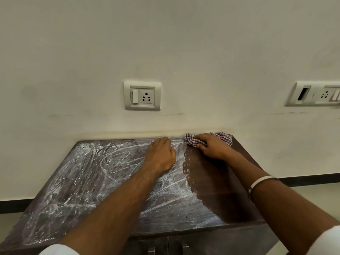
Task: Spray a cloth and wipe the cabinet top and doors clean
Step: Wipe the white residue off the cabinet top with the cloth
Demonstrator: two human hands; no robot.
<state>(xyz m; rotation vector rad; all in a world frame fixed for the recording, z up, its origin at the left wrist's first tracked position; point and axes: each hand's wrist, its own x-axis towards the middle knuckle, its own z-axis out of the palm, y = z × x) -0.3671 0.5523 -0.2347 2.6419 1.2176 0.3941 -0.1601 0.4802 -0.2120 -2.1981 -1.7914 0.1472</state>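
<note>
Against the pale wall (184, 52), the chalk-smeared cabinet top (82, 181) runs leftward. Right hand (211, 147) grips the checked cloth (223, 137) at the back right corner; left hand (161, 155) rests flat, fingers straight.

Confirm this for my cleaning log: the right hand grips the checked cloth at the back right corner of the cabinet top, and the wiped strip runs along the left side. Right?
Not quite. The head view shows the wiped dark strip along the right side; white scribbles cover the left. The right hand does grip the checked cloth at the back right corner of the cabinet top.
</note>
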